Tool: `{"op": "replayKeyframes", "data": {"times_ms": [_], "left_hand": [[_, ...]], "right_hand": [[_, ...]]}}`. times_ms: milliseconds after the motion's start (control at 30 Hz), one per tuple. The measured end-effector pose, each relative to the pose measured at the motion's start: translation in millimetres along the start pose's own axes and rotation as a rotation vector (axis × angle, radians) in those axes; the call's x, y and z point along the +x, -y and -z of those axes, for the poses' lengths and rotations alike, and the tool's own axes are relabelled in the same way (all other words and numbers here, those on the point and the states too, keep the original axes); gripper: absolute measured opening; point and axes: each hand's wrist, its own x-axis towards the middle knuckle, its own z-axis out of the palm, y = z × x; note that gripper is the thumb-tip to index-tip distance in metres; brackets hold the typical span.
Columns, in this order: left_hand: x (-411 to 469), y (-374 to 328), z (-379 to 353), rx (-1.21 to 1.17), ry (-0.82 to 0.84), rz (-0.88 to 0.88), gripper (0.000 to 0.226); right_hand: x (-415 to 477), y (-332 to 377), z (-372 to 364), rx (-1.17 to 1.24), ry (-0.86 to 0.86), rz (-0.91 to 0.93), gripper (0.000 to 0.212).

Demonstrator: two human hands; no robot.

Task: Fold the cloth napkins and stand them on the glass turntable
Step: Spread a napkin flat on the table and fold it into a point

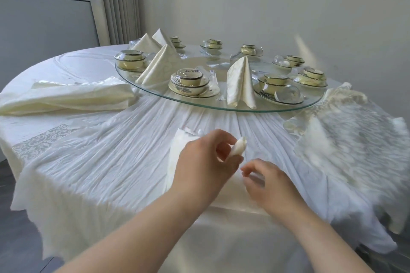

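A cream napkin [177, 155] lies on the white tablecloth in front of me, mostly under my left hand [206, 162]. That hand pinches a rolled end of the napkin [240, 146] between thumb and fingers and lifts it. My right hand [268, 184] hovers just right of it, motion-blurred, fingertips pinched on what looks like a bit of the same cloth. Beyond them the glass turntable [199, 104] carries several folded napkins standing upright, the nearest [240, 82] at its front edge and another [158, 66] to the left.
Plastic-wrapped bowl-and-plate sets [189, 83] ring the turntable. A flat folded cloth [66, 95] lies on the table at left. A crumpled heap of patterned cloths [332, 128] covers the right side. The table's near edge drops off below my forearms.
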Motion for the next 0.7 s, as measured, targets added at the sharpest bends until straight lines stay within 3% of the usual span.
{"op": "replayKeyframes", "data": {"times_ms": [133, 300, 567, 633, 700], "left_hand": [[-13, 6, -26, 0.237, 0.127, -0.099, 0.021], [-25, 24, -37, 0.368, 0.157, -0.346, 0.009], [-33, 31, -35, 0.363, 0.336, -0.468, 0.020], [-36, 34, -29, 0.333, 0.390, -0.480, 0.020], [-39, 36, -22, 0.267, 0.433, -0.507, 0.017]], "right_hand": [[-1, -10, -6, 0.046, -0.045, -0.039, 0.028], [0, -14, -1, 0.346, -0.219, -0.157, 0.046], [-5, -3, 15, 0.706, -0.304, -0.152, 0.018], [-12, -2, 15, 0.613, -0.196, -0.080, 0.005], [-20, -5, 6, 0.315, -0.121, 0.001, 0.014]]}}
